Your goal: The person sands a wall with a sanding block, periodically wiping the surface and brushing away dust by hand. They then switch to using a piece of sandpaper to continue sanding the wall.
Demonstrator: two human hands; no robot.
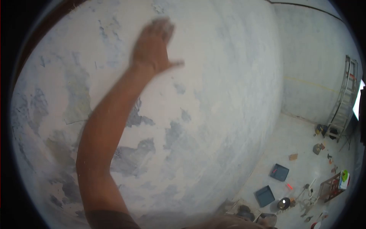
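Patchy wall (225, 87) — left hand (151, 49) raised, blurred

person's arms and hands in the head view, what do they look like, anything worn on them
Only the left hand shows: no glove, and no watch or band on the wrist. The fingers are blurred, so a ring can't be ruled out. A plain dark sleeve ends above the elbow. The right arm is out of view.
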